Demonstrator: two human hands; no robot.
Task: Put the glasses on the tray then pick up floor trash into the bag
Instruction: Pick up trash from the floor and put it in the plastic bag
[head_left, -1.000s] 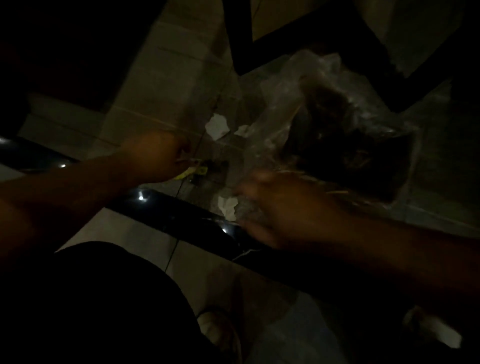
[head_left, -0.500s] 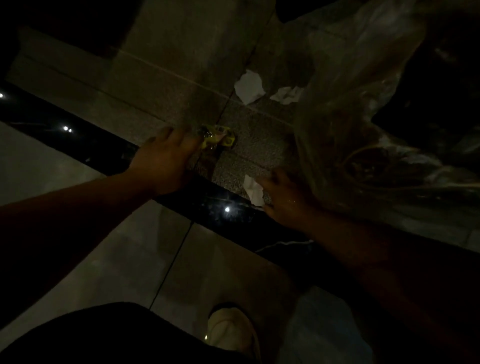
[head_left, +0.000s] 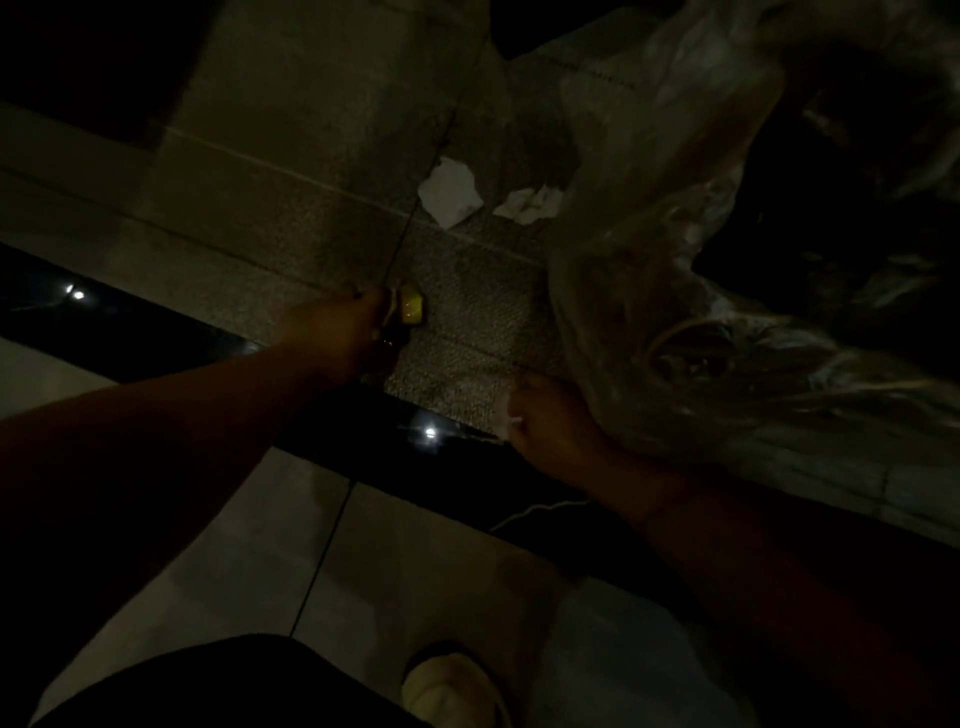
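The scene is very dark. A clear plastic trash bag (head_left: 675, 270) lies open on the floor at the right, dark waste inside it. My left hand (head_left: 337, 338) is closed on a small yellow wrapper (head_left: 413, 309) on the rough grey floor. My right hand (head_left: 550, 426) is closed around a white paper scrap (head_left: 503, 415) right beside the bag's lower edge. Two more white paper scraps lie farther away, one crumpled piece (head_left: 449, 195) and a smaller one (head_left: 530, 203) touching the bag. No glasses or tray are in view.
A glossy black floor strip (head_left: 156, 332) runs diagonally under both arms, between pale tiles (head_left: 405, 561) near me and the rough grey floor beyond. My pale shoe (head_left: 452, 691) shows at the bottom. Dark shapes fill the top left and far right.
My left hand has closed on the yellow wrapper. My right hand has curled shut around the white scrap near the bag. The camera has dropped closer to the floor.
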